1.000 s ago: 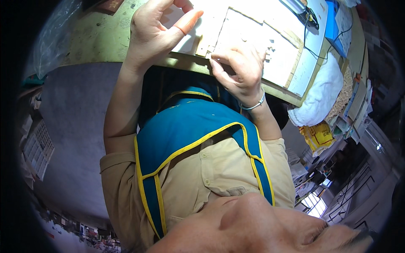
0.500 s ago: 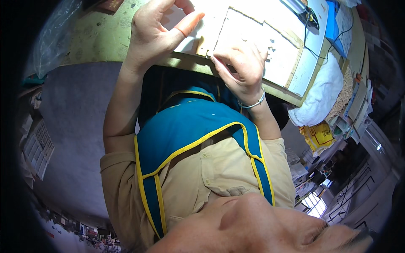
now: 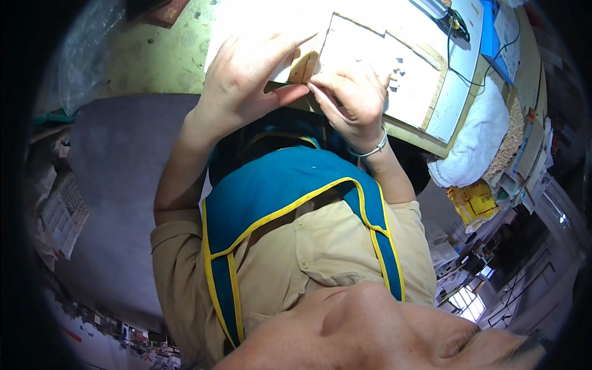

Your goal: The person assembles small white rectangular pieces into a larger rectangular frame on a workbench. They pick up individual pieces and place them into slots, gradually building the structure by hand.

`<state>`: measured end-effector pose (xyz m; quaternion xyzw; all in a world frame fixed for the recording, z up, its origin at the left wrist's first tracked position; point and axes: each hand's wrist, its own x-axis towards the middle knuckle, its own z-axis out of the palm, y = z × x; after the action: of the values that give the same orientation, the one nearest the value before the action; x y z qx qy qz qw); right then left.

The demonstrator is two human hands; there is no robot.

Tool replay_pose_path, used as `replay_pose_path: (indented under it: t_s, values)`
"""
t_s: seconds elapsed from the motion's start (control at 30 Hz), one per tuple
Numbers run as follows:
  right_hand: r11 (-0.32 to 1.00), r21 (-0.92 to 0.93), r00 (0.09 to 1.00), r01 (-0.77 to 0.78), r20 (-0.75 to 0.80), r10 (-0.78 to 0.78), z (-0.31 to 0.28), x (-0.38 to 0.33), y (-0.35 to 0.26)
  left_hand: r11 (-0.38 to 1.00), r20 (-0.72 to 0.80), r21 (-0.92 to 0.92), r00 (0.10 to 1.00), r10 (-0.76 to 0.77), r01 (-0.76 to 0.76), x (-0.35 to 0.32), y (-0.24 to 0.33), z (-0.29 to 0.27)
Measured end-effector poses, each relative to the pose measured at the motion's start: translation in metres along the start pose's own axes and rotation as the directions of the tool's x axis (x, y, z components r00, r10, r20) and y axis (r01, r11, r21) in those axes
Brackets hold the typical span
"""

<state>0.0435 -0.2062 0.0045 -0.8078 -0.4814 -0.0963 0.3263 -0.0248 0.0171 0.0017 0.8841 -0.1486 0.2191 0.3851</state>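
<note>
At the near edge of the worktable, my left hand has its thumb and index finger spread apart. Its thumb tip comes close to the fingertips of my right hand, and whether they touch is hard to tell. Between the two hands lies a small light-brown wooden piece, with the curled left fingers beside it. My right hand is closed in a pinch at that piece's near corner; what it holds, if anything, is too small to name. Under it lies a brightly lit white sheet with thin strips along its borders.
Several tiny dark bits lie on the sheet right of my right hand. A dark-and-silver tool with a cable lies far right, near a blue box. A white cloth hangs at the table's right edge, above a yellow packet.
My left hand has come down and turned, its thumb dropping to the right fingertips near the table edge. The right hand keeps nearly the same place and pinch.
</note>
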Motion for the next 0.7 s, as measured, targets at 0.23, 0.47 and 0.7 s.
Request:
replay_pose_path:
  t_s: [0.23, 0.47, 0.7]
  values:
    - [1.000, 0.021, 1.000, 0.018, -0.021, -0.018, -0.002, 0.001, -0.001, 0.998, -0.081, 0.056, 0.997, 0.001, 0.004, -0.002, -0.001, 0.011]
    - [1.000, 0.014, 0.999, 0.027, -0.031, -0.026, 0.000, -0.002, 0.002, 0.987, 0.039, 0.016, 0.986, -0.163, 0.162, 0.000, 0.012, 0.003]
    - [0.999, 0.035, 0.999, -0.002, -0.032, 0.003, -0.003, -0.006, 0.000, 0.972, 0.056, 0.027, 0.971, -0.234, 0.233, 0.004, 0.018, 0.003]
